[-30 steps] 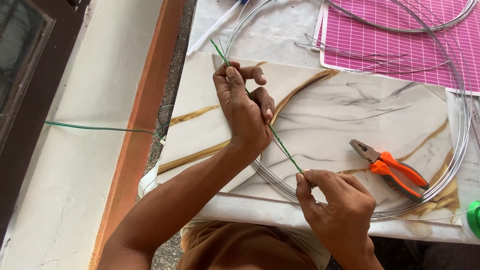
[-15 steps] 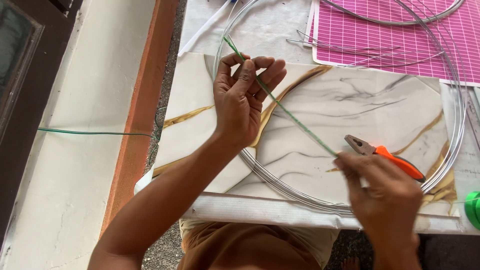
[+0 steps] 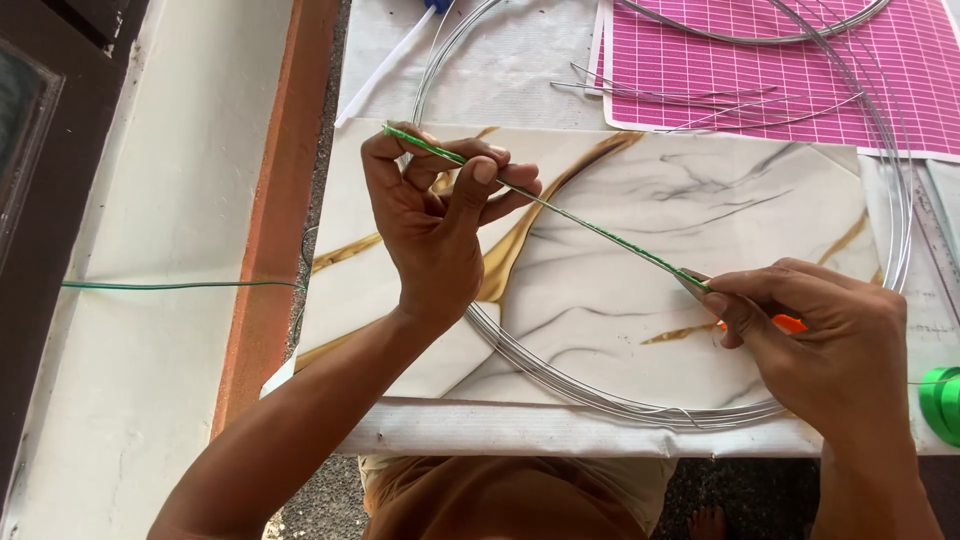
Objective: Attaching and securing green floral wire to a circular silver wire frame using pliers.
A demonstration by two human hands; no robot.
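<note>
A thin straight wire wrapped in green tape [image 3: 590, 222] stretches between my two hands above a marble-patterned board [image 3: 620, 310]. My left hand [image 3: 435, 225] pinches its upper left end between thumb and fingers. My right hand [image 3: 810, 335] grips its lower right end, fingers closed around it. Under my right hand lies a pair of orange-handled pliers [image 3: 790, 323], mostly hidden. A large coil of bare silver wire [image 3: 560, 385] rings the board.
A pink grid cutting mat [image 3: 760, 70] with loose wire pieces [image 3: 680, 95] lies at the back. A roll of green tape [image 3: 942, 405] sits at the right edge. A green wire [image 3: 170, 286] runs across the pale floor on the left, beside an orange-brown strip [image 3: 275, 220].
My right hand has slid down and right along the green wire, away from my left hand, and now covers the pliers. The wire has tilted flatter.
</note>
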